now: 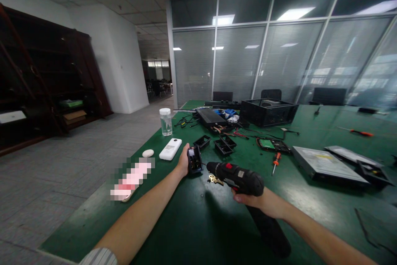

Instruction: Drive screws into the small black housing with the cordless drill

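Note:
My left hand [184, 161] grips a small black plastic housing [194, 161] by its left side, with its open face and inner parts turned toward me. Wrapped round the handle of a black cordless drill [237, 176] is my right hand [252, 201]. The drill's nose points left at the housing, its tip close to the housing's right edge; whether the bit touches it I cannot tell. Just below the nose lie small brass-coloured metal pieces [215, 179] on the green table [198, 223]. Behind the housing stand several similar black frames [223, 147].
A white power bank [170, 149], a clear bottle [166, 122] and a pixelated pink item [133, 178] lie left. To the right are an orange screwdriver [276, 162], a green circuit board [270, 145] and a silver drive [327, 165]. A black computer case [269, 112] stands at the back.

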A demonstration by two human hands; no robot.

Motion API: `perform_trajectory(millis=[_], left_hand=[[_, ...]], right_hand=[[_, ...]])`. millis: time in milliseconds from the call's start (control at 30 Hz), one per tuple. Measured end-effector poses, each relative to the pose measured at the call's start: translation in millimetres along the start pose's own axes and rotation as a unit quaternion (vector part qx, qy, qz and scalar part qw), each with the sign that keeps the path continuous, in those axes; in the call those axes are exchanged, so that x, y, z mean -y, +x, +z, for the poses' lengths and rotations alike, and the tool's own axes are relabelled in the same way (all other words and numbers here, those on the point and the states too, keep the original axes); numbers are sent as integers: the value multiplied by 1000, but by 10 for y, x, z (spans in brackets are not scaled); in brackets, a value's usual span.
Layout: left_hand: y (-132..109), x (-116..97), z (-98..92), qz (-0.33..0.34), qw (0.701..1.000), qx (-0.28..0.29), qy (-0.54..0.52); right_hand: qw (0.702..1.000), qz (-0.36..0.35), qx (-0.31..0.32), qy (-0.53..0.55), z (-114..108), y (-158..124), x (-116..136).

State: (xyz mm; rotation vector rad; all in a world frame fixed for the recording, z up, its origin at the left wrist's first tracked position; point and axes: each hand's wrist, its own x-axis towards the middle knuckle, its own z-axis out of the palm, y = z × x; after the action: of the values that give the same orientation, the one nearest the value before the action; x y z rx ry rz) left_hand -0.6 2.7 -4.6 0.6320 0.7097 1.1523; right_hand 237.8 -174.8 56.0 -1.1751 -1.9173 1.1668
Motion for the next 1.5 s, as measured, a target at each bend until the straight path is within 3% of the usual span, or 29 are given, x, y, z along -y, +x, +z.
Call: perform_trajectory(millis=[467, 1500], left_hand=[[-29, -17, 17, -2, 1000, 8, 0], [12, -3, -18, 7, 1000, 7, 11]], right_hand=[[997, -19, 53, 57, -82, 10, -5], [992, -4, 46, 120, -58, 9, -94]])
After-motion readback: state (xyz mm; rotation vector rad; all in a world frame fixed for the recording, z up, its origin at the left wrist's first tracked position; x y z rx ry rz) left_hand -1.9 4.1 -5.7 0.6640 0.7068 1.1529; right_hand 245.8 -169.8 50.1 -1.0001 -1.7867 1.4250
